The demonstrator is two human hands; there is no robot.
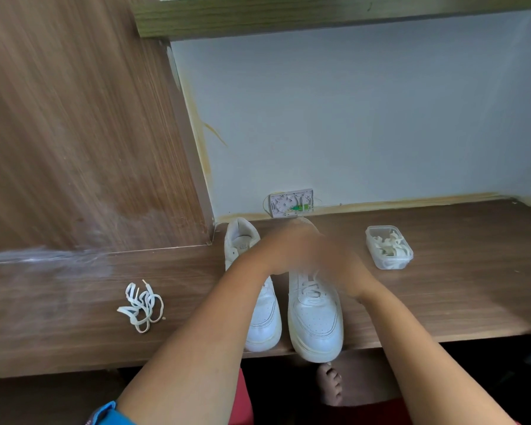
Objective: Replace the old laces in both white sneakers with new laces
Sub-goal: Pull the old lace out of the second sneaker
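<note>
Lace swap at the right sneaker, 2 hands blurred

The table (442, 302) carries 2 white sneakers, toes toward the person; left sneaker (262, 320) looks unlaced, right sneaker (316, 320) laced; left hand (292, 250) and right hand (341, 268) meet over its laces, grip too blurred to tell; container (389, 247) keeps laces handy; loose laces (141, 306) lie discarded aside.

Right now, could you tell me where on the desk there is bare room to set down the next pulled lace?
Bare wood lies between the loose laces and the left sneaker, and right of the right sneaker, in front of the tub. It is crowded over the sneakers, where both blurred hands work.
</note>
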